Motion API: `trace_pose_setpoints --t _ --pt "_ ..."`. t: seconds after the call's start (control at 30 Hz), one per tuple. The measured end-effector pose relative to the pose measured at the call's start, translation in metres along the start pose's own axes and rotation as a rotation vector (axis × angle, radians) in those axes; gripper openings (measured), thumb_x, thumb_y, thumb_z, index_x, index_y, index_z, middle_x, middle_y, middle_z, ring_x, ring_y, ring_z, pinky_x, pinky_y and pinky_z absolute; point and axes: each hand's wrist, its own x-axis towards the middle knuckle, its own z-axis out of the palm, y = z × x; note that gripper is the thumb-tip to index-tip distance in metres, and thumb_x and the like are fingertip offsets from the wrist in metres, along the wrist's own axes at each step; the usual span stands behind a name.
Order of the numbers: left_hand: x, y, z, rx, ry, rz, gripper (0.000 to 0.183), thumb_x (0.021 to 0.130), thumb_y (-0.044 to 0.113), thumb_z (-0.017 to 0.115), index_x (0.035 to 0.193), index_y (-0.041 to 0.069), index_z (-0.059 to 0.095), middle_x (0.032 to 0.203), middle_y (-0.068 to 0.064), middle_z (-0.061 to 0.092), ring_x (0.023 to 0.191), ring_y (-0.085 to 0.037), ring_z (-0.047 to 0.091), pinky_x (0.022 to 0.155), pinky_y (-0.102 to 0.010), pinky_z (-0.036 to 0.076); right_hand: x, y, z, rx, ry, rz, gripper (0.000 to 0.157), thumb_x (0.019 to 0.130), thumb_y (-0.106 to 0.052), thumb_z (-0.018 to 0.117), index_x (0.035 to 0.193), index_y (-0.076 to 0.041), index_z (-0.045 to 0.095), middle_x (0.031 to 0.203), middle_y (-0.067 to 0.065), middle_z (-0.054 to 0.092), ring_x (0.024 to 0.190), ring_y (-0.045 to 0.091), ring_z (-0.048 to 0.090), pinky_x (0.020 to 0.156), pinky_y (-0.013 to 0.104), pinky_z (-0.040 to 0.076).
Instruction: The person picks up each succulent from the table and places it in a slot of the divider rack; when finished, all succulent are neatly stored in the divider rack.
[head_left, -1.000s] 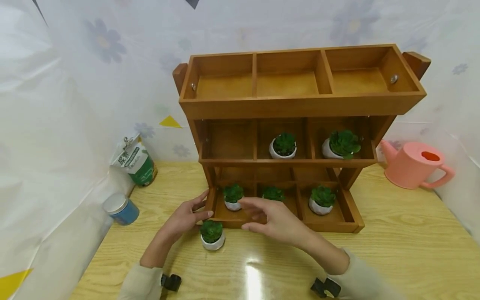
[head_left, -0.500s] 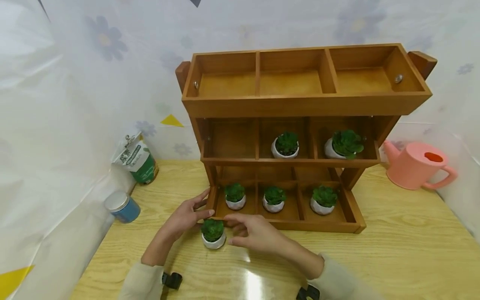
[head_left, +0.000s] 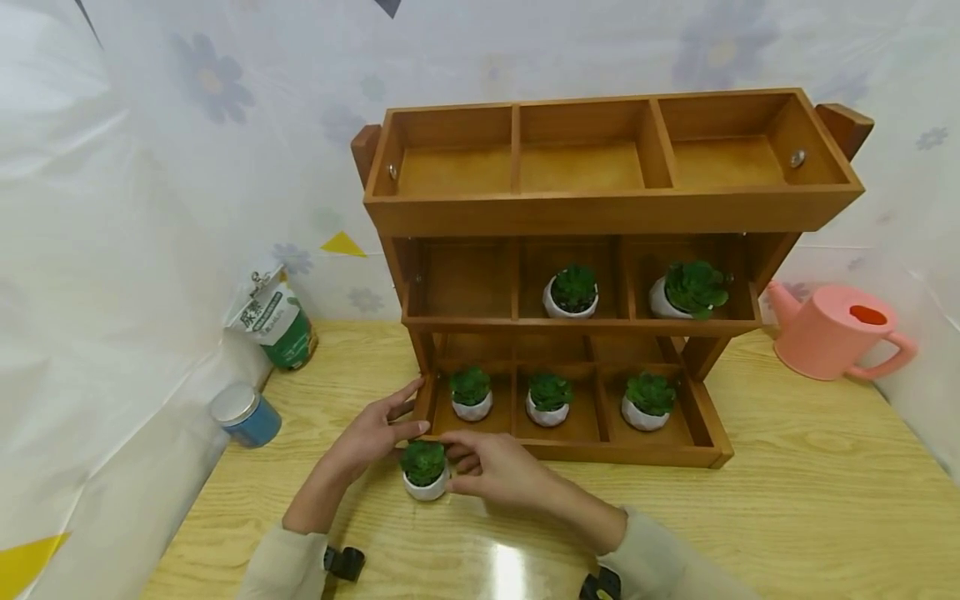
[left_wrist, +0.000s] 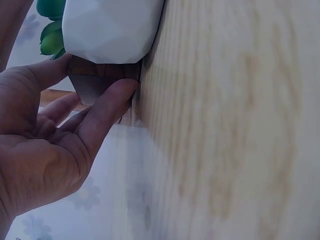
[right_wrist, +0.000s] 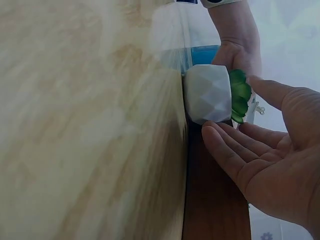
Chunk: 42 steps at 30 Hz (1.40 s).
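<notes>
A small potted succulent (head_left: 424, 472) with a white faceted pot (right_wrist: 207, 95) stands upright on the table, in front of the wooden shelf's lower left corner. My right hand (head_left: 501, 475) is at its right side, fingers fairly straight and spread, fingertips right at the pot in the right wrist view. With thumb and fingers on either side of it, my left hand (head_left: 369, 435) grips the lower left corner of the three-tier wooden shelf (head_left: 630, 452). The left wrist view shows that corner (left_wrist: 92, 85) just behind the pot.
Several more succulents sit in the shelf, including one (head_left: 471, 393) in the bottom left compartment and one (head_left: 572, 292) in the middle tier. A pink watering can (head_left: 828, 333) stands right; a blue jar (head_left: 251, 421) and a clipped green-white bag (head_left: 279, 325) stand left.
My right hand has moved left and down from in front of the bottom tier to the succulent on the table. My left hand stays at the shelf corner.
</notes>
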Motion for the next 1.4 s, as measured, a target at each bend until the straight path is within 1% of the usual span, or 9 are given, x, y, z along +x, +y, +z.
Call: trace_pose_setpoints --t 0.13,0.3,0.43,0.53,0.63,0.83,1.03,1.2,1.4 --pt "0.0 0.0 0.0 0.004 0.0 -0.005 0.07 0.101 0.023 0.065 0.159 0.038 0.03 0.166 -0.021 0.026 0.141 -0.042 0.048 0.096 -0.057 0.054 0.001 0.0 0.004 0.028 0.007 0.013 0.06 0.091 -0.026 0.078 0.145 -0.013 0.055 0.123 0.006 0.072 0.104 0.015 0.073 0.082 0.016 0.056" --pt "0.0 0.001 0.001 0.009 0.007 -0.003 0.07 0.101 0.022 0.065 0.159 0.038 0.031 0.166 -0.02 0.027 0.142 -0.042 0.046 0.096 -0.057 0.054 0.001 -0.001 0.006 -0.007 0.007 0.018 0.057 0.09 -0.027 0.079 0.141 -0.011 0.059 0.117 0.003 0.074 0.099 0.011 0.072 0.08 0.015 0.055" --pt "0.001 0.001 0.001 0.001 0.01 -0.001 0.07 0.1 0.022 0.066 0.159 0.037 0.032 0.166 -0.019 0.027 0.144 -0.042 0.043 0.095 -0.056 0.055 0.004 0.0 0.007 -0.068 -0.022 0.021 0.061 0.09 -0.031 0.078 0.142 -0.009 0.058 0.128 0.005 0.071 0.106 0.015 0.072 0.083 0.017 0.055" --pt "0.001 0.001 0.002 -0.002 0.011 -0.002 0.07 0.1 0.021 0.066 0.159 0.037 0.032 0.166 -0.02 0.028 0.143 -0.043 0.044 0.095 -0.056 0.055 0.007 0.002 0.009 -0.115 -0.048 0.019 0.066 0.09 -0.033 0.078 0.146 -0.009 0.055 0.138 0.005 0.066 0.11 0.012 0.071 0.086 0.019 0.055" --pt "0.002 0.001 0.002 0.001 0.015 0.0 0.07 0.1 0.02 0.066 0.159 0.036 0.032 0.165 -0.021 0.028 0.142 -0.044 0.045 0.095 -0.056 0.055 0.01 0.003 0.01 -0.142 -0.055 0.02 0.066 0.088 -0.035 0.08 0.145 -0.011 0.056 0.139 0.003 0.065 0.111 0.01 0.071 0.086 0.018 0.055" --pt "0.0 0.0 0.001 -0.001 0.018 0.0 0.07 0.1 0.021 0.065 0.16 0.035 0.031 0.165 -0.023 0.027 0.141 -0.043 0.047 0.095 -0.057 0.055 0.01 -0.003 0.013 -0.13 -0.048 0.058 0.06 0.085 -0.037 0.083 0.135 -0.014 0.061 0.134 0.002 0.067 0.111 0.011 0.071 0.087 0.02 0.056" --pt "0.001 -0.001 0.001 -0.015 0.009 0.003 0.07 0.1 0.02 0.065 0.16 0.035 0.032 0.165 -0.023 0.027 0.144 -0.043 0.043 0.094 -0.055 0.056 0.015 -0.007 0.018 -0.242 -0.037 0.026 0.071 0.084 -0.042 0.083 0.144 -0.017 0.056 0.134 -0.006 0.066 0.112 0.003 0.065 0.093 0.024 0.053" --pt "0.0 -0.001 0.001 -0.02 0.009 0.003 0.07 0.1 0.021 0.066 0.159 0.035 0.033 0.165 -0.023 0.027 0.145 -0.043 0.041 0.093 -0.054 0.057 0.018 -0.01 0.023 -0.336 0.004 0.015 0.072 0.081 -0.045 0.085 0.142 -0.019 0.059 0.13 -0.007 0.068 0.115 0.007 0.064 0.097 0.03 0.053" --pt "0.0 -0.001 0.0 -0.014 0.013 0.005 0.069 0.1 0.021 0.066 0.159 0.036 0.033 0.165 -0.023 0.027 0.145 -0.043 0.041 0.094 -0.055 0.056 0.021 -0.008 0.027 -0.352 0.029 0.033 0.074 0.079 -0.049 0.084 0.141 -0.016 0.061 0.133 -0.004 0.068 0.118 0.009 0.064 0.099 0.033 0.053"
